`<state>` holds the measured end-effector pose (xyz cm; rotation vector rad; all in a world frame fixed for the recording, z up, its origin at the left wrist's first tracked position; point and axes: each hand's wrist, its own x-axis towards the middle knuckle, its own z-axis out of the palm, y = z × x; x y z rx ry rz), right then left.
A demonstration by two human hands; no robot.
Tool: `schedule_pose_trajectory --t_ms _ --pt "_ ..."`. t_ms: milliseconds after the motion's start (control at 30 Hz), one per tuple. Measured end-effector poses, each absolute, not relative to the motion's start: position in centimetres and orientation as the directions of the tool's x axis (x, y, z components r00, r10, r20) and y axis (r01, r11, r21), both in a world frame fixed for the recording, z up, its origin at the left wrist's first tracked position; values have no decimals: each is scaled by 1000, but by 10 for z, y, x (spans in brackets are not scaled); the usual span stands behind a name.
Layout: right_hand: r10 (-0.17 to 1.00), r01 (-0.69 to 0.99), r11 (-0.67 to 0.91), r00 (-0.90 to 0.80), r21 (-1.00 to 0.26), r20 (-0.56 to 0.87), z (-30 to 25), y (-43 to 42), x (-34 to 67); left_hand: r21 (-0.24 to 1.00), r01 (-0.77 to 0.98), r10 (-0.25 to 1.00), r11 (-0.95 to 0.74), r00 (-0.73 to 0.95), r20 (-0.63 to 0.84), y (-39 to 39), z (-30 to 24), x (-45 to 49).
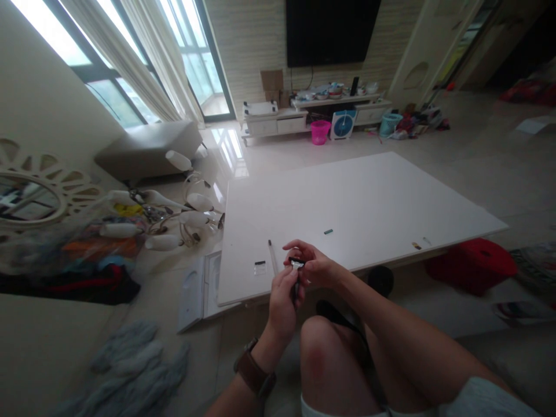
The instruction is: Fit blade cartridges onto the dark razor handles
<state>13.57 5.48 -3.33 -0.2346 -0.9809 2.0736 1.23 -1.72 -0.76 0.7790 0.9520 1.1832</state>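
Near the front edge of the white table, my left hand [283, 295] is closed around a small black object with a shiny silver-white part [297, 263]. It is too small to tell its kind. My right hand [319, 265] meets it from the right, its fingers curled about the object's top, one finger raised. To the left of my hands lie a thin stick, pale with a dark tip [272, 258], and a small clear piece with a black strip [259, 267]. Beyond them rests a little green strip [329, 231].
The white table [347, 197] reaches forward and right, with a small dark-and-gold piece [416, 245] near its right front edge. A chandelier [182, 217] sits by its left side. A red stool [473, 266] stands at the right, and white boxes [191, 295] lean below the left corner.
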Motion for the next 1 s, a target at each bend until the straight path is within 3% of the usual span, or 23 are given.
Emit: schedule_pose_trajectory --t_ms 100,300,500,600,800,1000 --pt "727 -591 -383 -667 -710 163 -36 55 136 838 -487 969 246 144 -200 -17 -6 13" --pt "728 -570 -408 -675 -713 123 -38 54 135 549 -712 899 438 345 -270 -17 3 11" --pt "810 -560 -330 -582 -760 76 -35 54 132 480 -705 853 522 445 -274 -17 5 7" --pt "860 -583 -299 -508 -755 51 -36 56 130 525 -690 867 498 394 -304 -16 4 11" --pt "944 -611 -246 -327 -753 -43 -40 61 127 734 -563 920 381 154 -359 -14 -5 18" --pt "931 -628 -332 -339 -704 -136 -40 61 127 755 -573 941 319 93 -327 -12 -7 16"
